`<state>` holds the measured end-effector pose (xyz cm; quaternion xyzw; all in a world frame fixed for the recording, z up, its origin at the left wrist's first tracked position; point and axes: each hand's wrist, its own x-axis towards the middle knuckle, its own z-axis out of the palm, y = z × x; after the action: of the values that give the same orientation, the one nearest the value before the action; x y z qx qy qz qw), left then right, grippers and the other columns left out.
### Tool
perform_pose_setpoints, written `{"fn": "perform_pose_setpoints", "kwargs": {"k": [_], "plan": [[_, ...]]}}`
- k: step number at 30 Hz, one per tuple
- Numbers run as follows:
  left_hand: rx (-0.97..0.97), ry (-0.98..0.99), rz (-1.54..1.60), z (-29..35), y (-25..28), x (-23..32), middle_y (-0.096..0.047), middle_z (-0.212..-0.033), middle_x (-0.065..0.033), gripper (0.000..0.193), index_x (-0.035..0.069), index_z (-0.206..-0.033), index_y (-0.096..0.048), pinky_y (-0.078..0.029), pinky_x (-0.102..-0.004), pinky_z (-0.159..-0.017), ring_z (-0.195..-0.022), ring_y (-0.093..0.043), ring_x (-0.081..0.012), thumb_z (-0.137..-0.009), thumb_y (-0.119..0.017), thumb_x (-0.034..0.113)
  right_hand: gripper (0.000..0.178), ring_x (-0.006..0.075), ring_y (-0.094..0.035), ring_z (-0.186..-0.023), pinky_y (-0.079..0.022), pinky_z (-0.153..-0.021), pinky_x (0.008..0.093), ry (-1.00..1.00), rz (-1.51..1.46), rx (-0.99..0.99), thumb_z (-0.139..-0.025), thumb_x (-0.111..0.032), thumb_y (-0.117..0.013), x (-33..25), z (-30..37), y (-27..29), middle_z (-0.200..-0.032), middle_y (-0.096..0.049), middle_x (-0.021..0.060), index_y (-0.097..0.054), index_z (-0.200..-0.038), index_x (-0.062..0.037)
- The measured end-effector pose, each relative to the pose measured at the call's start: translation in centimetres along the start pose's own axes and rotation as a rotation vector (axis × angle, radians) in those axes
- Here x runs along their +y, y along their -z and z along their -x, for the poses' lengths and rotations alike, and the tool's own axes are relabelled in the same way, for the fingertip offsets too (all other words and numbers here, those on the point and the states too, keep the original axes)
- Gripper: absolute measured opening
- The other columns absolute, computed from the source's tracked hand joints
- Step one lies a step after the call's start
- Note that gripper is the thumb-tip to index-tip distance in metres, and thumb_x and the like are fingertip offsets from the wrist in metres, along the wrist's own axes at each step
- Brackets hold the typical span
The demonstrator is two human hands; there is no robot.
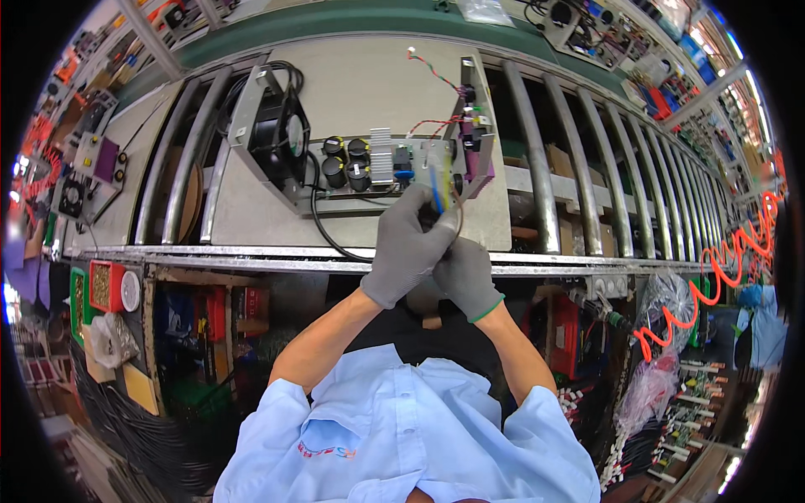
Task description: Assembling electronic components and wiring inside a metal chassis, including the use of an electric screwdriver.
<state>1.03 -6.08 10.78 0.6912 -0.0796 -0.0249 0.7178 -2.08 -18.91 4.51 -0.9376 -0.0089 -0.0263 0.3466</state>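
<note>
Both my hands wear grey knit gloves and meet at the near edge of an open metal chassis (251,210). My left hand (411,243) reaches up over the circuit board (377,163) and pinches a bundle of thin coloured wires (438,194). Tucked under it, my right hand (467,277) seems to grip the same wires, but what it holds is hidden. On the board stand black capacitors (345,161) and a finned heatsink (381,155). A black fan (281,138) is mounted at the chassis's left end.
The chassis lies on a roller conveyor (537,168) with a metal front rail (251,256). A black cable (323,226) loops off the chassis. A red parts bin (105,285) sits at the left. An orange coiled hose (713,277) hangs at the right. Boards and parts crowd the benches around.
</note>
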Motion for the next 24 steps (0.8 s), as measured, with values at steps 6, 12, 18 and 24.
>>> {"fn": "perform_pose_setpoints", "kwargs": {"k": [6,12,18,24], "plan": [[-0.025,-0.167,-0.224,-0.3,1.1,0.6,-0.057,-0.082,-0.0064,0.018,0.001,-0.103,-0.071,-0.044,-0.028,-0.063,-0.07,-0.055,-0.0127,-0.087,-0.066,0.006,0.015,0.0379,-0.07,-0.075,-0.055,-0.068,0.049,0.078,0.075,0.021,-0.084,-0.022,-0.07,0.0,-0.2,-0.7,-0.078,-0.07,0.0162,-0.068,-0.089,-0.0076],[-0.099,-0.224,-0.429,0.4,2.0,2.2,-0.059,-0.082,-0.0103,0.021,0.003,-0.108,-0.073,-0.047,-0.0315,-0.066,-0.072,-0.059,-0.0183,-0.089,-0.067,0.01,0.012,0.0352,-0.071,-0.073,-0.056,-0.065,0.046,0.102,0.251,-0.005,-0.084,-0.02,-0.069,-1.8,-0.6,-0.3,-0.076,-0.071,0.0133,-0.067,-0.085,-0.0079],[0.026,-0.55,-0.796,0.8,2.1,0.9,-0.062,-0.081,-0.0123,0.021,0.003,-0.106,-0.07,-0.05,-0.0365,-0.068,-0.077,-0.062,-0.0284,-0.087,-0.072,0.013,0.017,0.0356,-0.071,-0.072,-0.056,-0.065,0.0461,0.228,0.284,0.072,-0.085,-0.025,-0.067,-2.1,-0.9,-0.3,-0.075,-0.07,0.0139,-0.067,-0.086,-0.0074],[-0.13,-0.167,-0.288,-0.4,3.2,1.0,-0.067,-0.085,-0.0073,0.02,0.001,-0.106,-0.067,-0.051,-0.0339,-0.078,-0.085,-0.065,-0.021,-0.092,-0.069,0.016,0.016,0.0378,-0.069,-0.069,-0.055,-0.065,0.0492,0.122,0.323,-0.057,-0.09,-0.024,-0.063,-2.1,-1.1,0.5,-0.073,-0.069,0.0156,-0.067,-0.086,-0.0083]]}}
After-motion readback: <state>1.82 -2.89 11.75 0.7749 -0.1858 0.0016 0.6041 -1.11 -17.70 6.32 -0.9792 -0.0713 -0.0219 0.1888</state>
